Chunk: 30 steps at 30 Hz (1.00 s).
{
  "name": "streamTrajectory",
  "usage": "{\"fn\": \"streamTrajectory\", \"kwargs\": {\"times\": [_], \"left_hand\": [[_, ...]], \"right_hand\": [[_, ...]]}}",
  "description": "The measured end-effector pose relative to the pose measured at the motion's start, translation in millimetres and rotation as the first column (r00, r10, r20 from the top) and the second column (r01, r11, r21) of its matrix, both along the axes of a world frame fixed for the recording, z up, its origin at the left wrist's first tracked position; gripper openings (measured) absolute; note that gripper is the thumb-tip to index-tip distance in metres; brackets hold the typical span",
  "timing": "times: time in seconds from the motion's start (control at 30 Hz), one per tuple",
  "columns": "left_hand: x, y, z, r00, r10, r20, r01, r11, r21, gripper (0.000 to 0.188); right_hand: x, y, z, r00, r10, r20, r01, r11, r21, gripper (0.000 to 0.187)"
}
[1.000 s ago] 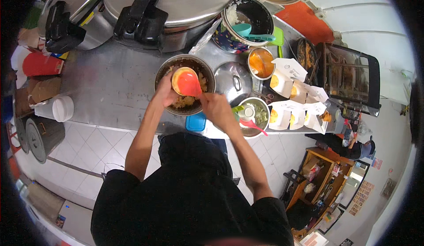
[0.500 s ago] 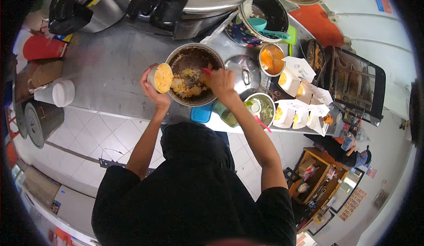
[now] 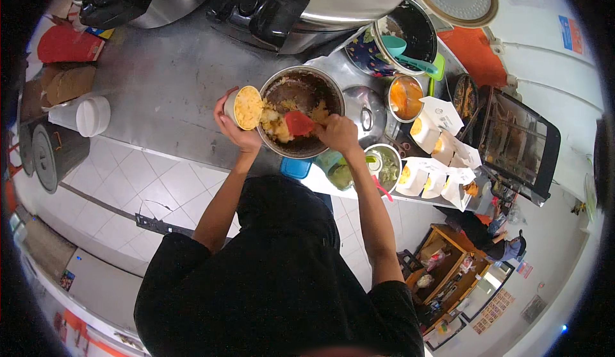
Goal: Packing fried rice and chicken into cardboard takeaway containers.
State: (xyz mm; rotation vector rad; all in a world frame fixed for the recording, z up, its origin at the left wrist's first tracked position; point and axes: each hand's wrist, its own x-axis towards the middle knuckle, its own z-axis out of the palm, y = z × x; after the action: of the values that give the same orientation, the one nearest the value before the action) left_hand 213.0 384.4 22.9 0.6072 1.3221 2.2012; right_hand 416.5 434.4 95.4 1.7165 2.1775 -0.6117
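My left hand [image 3: 241,131] is wrapped round a small pale cup [image 3: 230,104], filled with yellow rice [image 3: 248,108], at the left rim of a metal pot [image 3: 300,90]. Over the pot, my right hand [image 3: 337,134] grips a red spoon [image 3: 298,124]; its handle is mostly hidden by the fingers. The spoon's bowl is down among the remaining rice [image 3: 274,126], close to the cup. Browned residue coats the pot's inside. Right of the pot lies a shiny metal lid [image 3: 365,115], and a blue container [image 3: 295,168] sits just below it.
Large pressure cookers [image 3: 320,8] line the back. A patterned pot [image 3: 368,52] with a teal ladle [image 3: 394,45] stands back right, near a bowl of orange sauce [image 3: 406,99]. Open white food boxes [image 3: 414,179] and a bowl of green food [image 3: 387,165] are at the right.
The red spoon's bowl has come into fuller view, moving left toward the cup. My right hand has turned slightly and lowered. The view has shifted a little, so the counter appears farther right.
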Motion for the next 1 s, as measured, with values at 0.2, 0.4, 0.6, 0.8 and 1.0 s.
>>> {"fn": "streamTrajectory", "kwargs": {"times": [0.2,0.4,0.6,0.8,1.0], "left_hand": [[0,3,-1,0.996,0.037,0.075,-0.034,0.998,-0.049,0.048],[7,10,4,0.993,0.058,0.100,-0.052,0.997,-0.062,0.048],[1,4,-2,0.999,0.038,0.036,-0.035,0.996,-0.078,0.053],[-1,4,2,0.985,0.014,0.170,-0.007,0.999,-0.041,0.048],[-3,3,-2,0.983,-0.028,0.181,0.029,1.000,-0.002,0.048]], "right_hand": [[-8,1,-18,0.997,-0.022,-0.080,0.034,0.988,0.153,0.036],[-33,-5,-59,0.998,0.045,-0.042,-0.047,0.997,-0.058,0.039],[4,-10,-32,0.903,0.013,-0.428,-0.048,0.996,-0.070,0.024],[34,-18,4,0.789,-0.355,-0.502,0.187,0.916,-0.354,0.026],[43,-31,22,0.849,-0.314,-0.424,0.279,0.949,-0.144,0.029]]}}
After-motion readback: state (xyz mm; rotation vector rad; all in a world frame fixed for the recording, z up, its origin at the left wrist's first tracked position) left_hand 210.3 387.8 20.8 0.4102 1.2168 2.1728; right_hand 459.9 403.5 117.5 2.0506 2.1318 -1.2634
